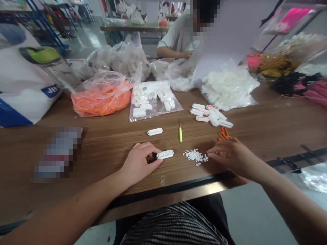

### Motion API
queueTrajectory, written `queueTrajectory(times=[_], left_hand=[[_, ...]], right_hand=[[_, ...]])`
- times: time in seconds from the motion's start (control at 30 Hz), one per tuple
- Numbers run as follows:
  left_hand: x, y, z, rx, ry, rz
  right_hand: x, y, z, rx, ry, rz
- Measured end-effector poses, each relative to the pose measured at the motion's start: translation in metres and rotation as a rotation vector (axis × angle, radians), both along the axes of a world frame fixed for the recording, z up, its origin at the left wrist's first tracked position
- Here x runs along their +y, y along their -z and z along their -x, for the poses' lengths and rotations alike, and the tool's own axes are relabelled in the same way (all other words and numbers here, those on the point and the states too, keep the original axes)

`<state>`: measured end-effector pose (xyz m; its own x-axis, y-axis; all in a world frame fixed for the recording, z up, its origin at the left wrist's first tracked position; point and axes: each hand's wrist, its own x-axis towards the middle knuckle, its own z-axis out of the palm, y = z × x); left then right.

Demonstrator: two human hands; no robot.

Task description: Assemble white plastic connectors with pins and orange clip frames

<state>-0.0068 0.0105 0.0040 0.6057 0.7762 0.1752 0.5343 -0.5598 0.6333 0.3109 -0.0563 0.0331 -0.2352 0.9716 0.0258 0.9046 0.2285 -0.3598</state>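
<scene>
My left hand (139, 162) rests on the wooden table (107, 143) and pinches the left end of a small white plastic connector (165, 154) with thumb and fingers. My right hand (230, 154) lies palm down, its fingertips pressed together at the right edge of a little heap of tiny white pins (196, 156). A second white connector (155, 131) lies loose farther back. A green-handled pick tool (180, 131) lies beside it. Orange clips (223, 134) sit just behind my right hand.
A bag of orange parts (102, 95), a clear bag of white parts (153, 98) and a group of white-and-orange assembled pieces (211, 115) lie mid-table. A large bag of white parts (227, 85) sits right. Another person sits across the table. A white sack (22, 78) stands left.
</scene>
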Motion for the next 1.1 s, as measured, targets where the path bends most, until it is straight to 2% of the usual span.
queueTrajectory(times=[0.33, 0.5, 0.6, 0.73, 0.87, 1.0, 1.1], left_hand=[[0.000, -0.001, 0.000, 0.023, 0.005, -0.018], [0.001, -0.001, 0.001, 0.022, 0.010, -0.022], [0.001, -0.002, 0.001, 0.018, 0.011, -0.022], [0.001, -0.002, 0.001, 0.021, 0.010, -0.013], [0.001, -0.002, 0.000, 0.024, 0.011, -0.013], [0.000, -0.002, 0.000, 0.016, 0.020, -0.027], [0.000, -0.002, 0.001, 0.010, 0.023, -0.035]], right_hand=[[0.003, 0.009, 0.013, -0.171, 0.017, 0.000], [0.014, 0.008, 0.016, -0.073, 0.172, 0.048], [0.016, 0.006, 0.011, 0.024, 0.206, 0.103], [0.015, 0.008, 0.003, 0.060, 0.124, 0.024], [0.016, 0.013, 0.006, -0.020, 0.037, -0.033], [0.015, 0.014, 0.015, -0.099, 0.129, -0.054], [0.015, 0.011, 0.015, -0.058, 0.205, 0.007]])
